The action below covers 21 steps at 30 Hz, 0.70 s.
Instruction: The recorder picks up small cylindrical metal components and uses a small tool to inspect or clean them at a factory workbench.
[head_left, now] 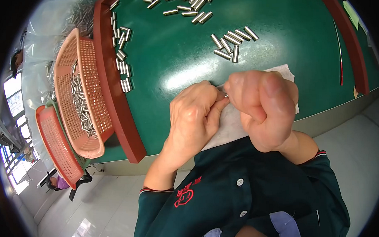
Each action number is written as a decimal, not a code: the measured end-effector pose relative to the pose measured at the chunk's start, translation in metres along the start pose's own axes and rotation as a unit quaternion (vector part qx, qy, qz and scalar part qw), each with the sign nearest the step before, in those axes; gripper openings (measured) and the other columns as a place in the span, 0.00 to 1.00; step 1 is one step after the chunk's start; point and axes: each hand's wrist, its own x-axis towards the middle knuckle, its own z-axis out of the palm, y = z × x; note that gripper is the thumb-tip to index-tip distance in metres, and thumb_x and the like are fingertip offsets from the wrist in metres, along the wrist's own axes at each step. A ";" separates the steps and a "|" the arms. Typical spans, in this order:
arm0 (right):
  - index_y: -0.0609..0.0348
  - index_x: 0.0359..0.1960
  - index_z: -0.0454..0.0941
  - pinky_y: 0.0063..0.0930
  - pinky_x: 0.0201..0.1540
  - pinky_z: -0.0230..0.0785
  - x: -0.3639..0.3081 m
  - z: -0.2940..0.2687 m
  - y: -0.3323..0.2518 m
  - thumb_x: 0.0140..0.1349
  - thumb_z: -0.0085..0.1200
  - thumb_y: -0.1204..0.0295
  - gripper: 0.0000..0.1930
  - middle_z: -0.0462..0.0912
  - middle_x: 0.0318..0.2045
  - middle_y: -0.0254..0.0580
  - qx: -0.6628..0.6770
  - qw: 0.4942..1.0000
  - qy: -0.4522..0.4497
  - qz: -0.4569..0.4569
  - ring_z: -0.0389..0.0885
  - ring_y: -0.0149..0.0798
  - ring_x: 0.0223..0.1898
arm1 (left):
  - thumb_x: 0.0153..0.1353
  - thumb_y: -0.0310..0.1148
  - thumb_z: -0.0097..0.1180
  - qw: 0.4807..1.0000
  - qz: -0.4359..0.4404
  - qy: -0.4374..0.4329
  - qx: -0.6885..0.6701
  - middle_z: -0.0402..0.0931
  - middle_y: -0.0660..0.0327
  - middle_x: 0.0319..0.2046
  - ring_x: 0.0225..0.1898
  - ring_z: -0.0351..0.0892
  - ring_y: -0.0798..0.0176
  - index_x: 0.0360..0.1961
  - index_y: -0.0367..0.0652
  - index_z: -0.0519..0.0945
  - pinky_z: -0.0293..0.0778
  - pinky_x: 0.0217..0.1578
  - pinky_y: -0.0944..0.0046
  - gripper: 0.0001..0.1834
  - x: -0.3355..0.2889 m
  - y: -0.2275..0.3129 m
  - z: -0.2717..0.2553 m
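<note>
My left hand [190, 116] is closed at the front edge of the green table, thumb and fingers pinched on a small metal piece [226, 96]. Only a shiny bit of that piece shows between my two hands. Pressed close on its right, my right hand [266, 105] is curled into a fist, and what its fingers hold is hidden. Under both hands lies a white cloth or paper sheet [227, 126]. Just beyond them, several short metal cylinders [236, 53] lie loosely grouped on the table.
A larger pile of cylinders [187, 8] lies at the far side, with more along the left red-brown rail [116, 100]. Outside that rail stand a pink basket [94, 76] of metal pieces and another basket [58, 139]. A thin red-handled rod [341, 73] lies near the right rail [348, 33].
</note>
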 end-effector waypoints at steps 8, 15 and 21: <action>0.50 0.10 0.51 0.23 0.17 0.41 -0.007 -0.021 -0.007 0.64 0.23 0.63 0.21 0.52 0.08 0.27 0.137 0.989 0.059 0.001 0.44 0.25 0.12 | 0.41 0.20 0.59 0.999 -0.003 0.011 0.030 0.64 0.57 0.15 0.18 0.66 0.56 0.19 0.38 0.71 0.62 0.19 0.61 0.08 -0.003 0.000 0.006; 0.52 0.09 0.49 0.21 0.15 0.38 -0.009 -0.027 -0.009 0.63 0.29 0.66 0.22 0.50 0.07 0.27 0.176 0.980 0.080 -0.049 0.44 0.24 0.12 | 0.44 0.20 0.59 0.998 0.006 0.014 0.060 0.64 0.59 0.17 0.18 0.65 0.59 0.22 0.38 0.71 0.62 0.19 0.63 0.07 -0.003 0.004 0.002; 0.51 0.08 0.49 0.21 0.15 0.38 -0.010 -0.037 -0.018 0.61 0.30 0.66 0.22 0.49 0.06 0.26 0.198 0.976 0.073 -0.054 0.43 0.24 0.12 | 0.58 0.30 0.47 0.774 -0.137 0.024 -0.618 0.66 0.56 0.33 0.29 0.66 0.68 0.32 0.39 0.68 0.64 0.23 0.74 0.06 -0.008 0.000 -0.018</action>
